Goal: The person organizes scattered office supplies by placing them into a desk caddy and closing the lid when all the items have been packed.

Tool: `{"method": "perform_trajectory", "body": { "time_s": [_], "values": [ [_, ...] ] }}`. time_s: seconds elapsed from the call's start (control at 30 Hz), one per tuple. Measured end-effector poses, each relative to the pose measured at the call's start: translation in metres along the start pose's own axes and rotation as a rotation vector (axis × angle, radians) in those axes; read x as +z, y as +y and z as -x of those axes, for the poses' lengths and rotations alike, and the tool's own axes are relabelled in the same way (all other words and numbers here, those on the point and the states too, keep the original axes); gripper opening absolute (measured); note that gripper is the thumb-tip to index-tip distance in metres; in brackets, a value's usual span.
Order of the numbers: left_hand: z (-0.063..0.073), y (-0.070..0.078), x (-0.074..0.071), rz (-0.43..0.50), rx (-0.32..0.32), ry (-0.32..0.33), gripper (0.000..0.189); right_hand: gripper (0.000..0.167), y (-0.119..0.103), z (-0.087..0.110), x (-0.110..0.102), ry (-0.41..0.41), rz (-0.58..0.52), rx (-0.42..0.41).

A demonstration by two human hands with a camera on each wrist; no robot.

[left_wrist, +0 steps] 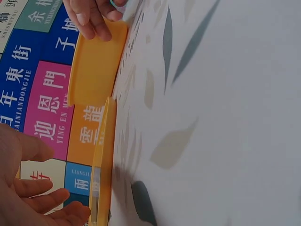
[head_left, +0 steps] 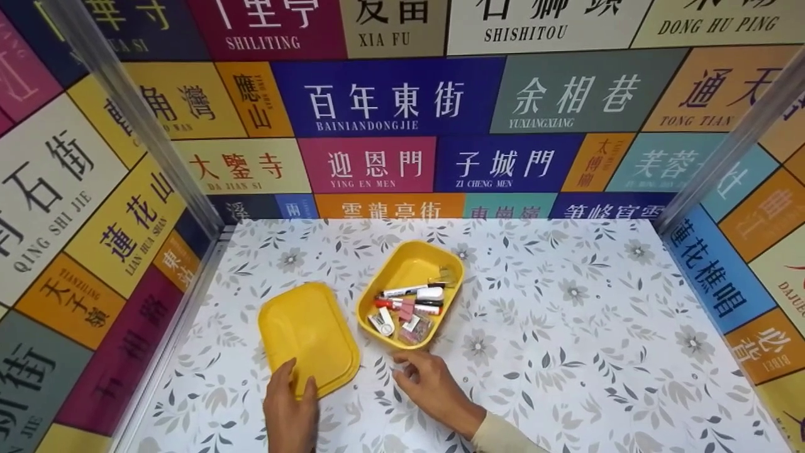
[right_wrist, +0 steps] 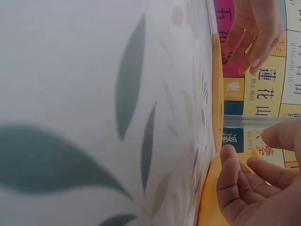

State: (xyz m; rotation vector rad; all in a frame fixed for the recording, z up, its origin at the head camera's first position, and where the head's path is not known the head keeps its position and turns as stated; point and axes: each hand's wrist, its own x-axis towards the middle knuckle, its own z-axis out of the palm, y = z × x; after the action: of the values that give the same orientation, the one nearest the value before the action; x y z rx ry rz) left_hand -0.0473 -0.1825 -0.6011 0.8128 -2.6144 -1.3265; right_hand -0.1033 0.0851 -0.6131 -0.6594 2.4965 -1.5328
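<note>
A yellow plastic box stands without its cover at mid-table. Inside lie several markers, a pink piece, a white object and a small clear case whose contents are too small to tell. To its left a yellow lid lies on the table. My left hand hovers at the lid's near edge, thumb and fingers apart; the left wrist view shows nothing held. By the box's near end is my right hand, its fingers loosely bent and holding nothing.
The table has a white floral cover. Panels printed with place names rise at the back and both sides. A metal-looking post stands at the left rear corner.
</note>
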Motion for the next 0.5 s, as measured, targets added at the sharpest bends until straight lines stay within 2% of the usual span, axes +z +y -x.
{"method": "perform_trajectory", "body": {
  "time_s": [0.2,0.27,0.4,0.5],
  "values": [
    [0.002,-0.012,-0.008,-0.017,0.079,0.082,0.051,0.029,-0.003,-0.006,0.008,-0.003,-0.035,-0.011],
    [0.003,-0.015,-0.009,-0.023,0.081,0.09,0.051,0.028,-0.003,-0.007,0.011,-0.011,-0.056,-0.007],
    [0.002,-0.017,-0.012,-0.04,0.006,0.075,0.053,0.028,-0.004,-0.011,0.018,-0.01,-0.078,-0.002],
    [0.0,-0.02,-0.015,-0.053,-0.05,0.069,0.055,0.027,-0.006,-0.016,0.024,0.002,-0.055,-0.015]
  ]
}}
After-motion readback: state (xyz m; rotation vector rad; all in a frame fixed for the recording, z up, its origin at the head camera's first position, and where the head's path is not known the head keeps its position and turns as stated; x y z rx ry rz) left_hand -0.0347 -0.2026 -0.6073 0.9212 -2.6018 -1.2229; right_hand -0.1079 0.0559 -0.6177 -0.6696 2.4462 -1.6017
